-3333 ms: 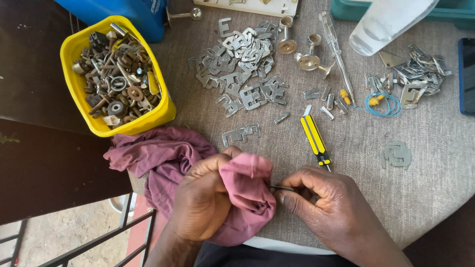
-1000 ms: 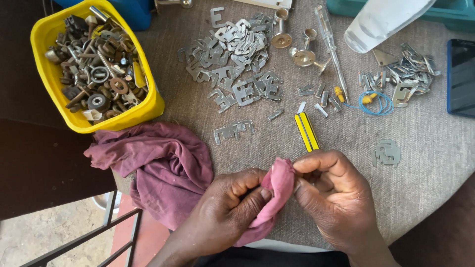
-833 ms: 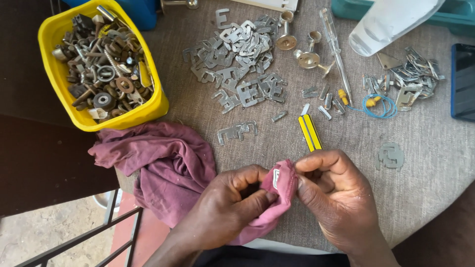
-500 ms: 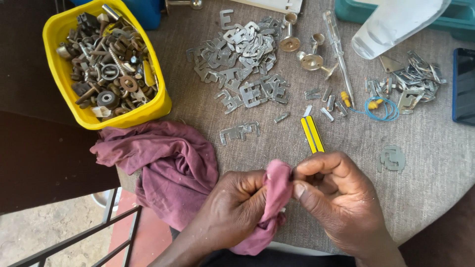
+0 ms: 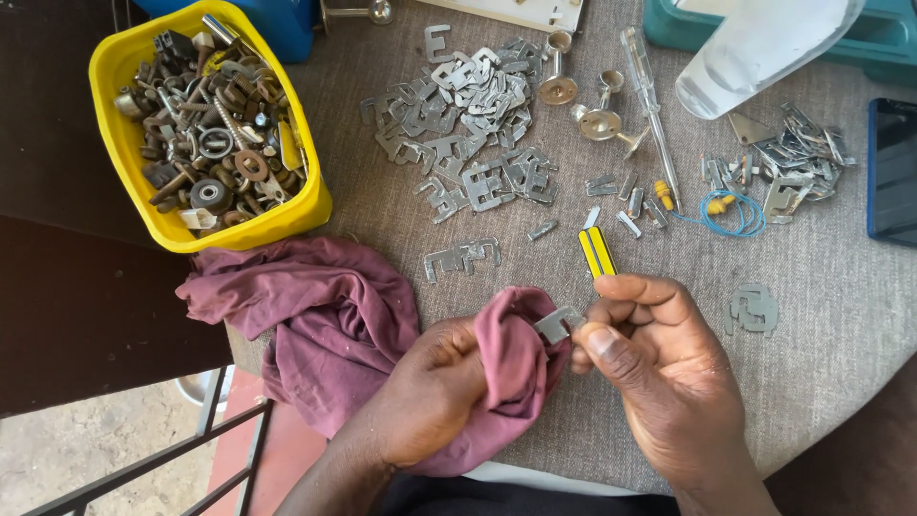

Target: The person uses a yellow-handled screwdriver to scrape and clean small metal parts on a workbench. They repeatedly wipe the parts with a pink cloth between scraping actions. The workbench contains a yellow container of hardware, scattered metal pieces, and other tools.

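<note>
Our right hand (image 5: 659, 373) pinches a small flat metal plate (image 5: 557, 325) between thumb and forefinger, fingers clamped on its right end. Our left hand (image 5: 430, 401) is bunched in the maroon cloth (image 5: 325, 325), fingers closed on a fold that wraps the plate's left end. The plate sits above the table's near edge, just in front of us.

Risks, as we judge them:
- Grip is on the plate's tip only. A hard rub from the cloth could twist it out, and it would likely drop into the lap or off the edge.
- Stamped edges look sharp. The cloth could snag, or the thumb could get nicked if the plate slips.
- Much of the cloth hangs past the table edge, so its weight may drag on the fold.

Around:
- Yellow screwdriver (image 5: 598, 250) lies just beyond our right knuckles, nearly touching. It is the closest thing to knock.
- One plate (image 5: 463, 256) lies just past the cloth, another (image 5: 755, 308) to the right.
- Plate pile (image 5: 458, 115) is farther back, well apart.
- Yellow tub (image 5: 119, 143) of mixed hardware sits far left, with the cloth's edge against its base.
- Phone (image 5: 893, 172) sits at the right edge, with more plates and a blue wire loop (image 5: 731, 212) beside it.

Nothing lies between the hands and the table.
</note>
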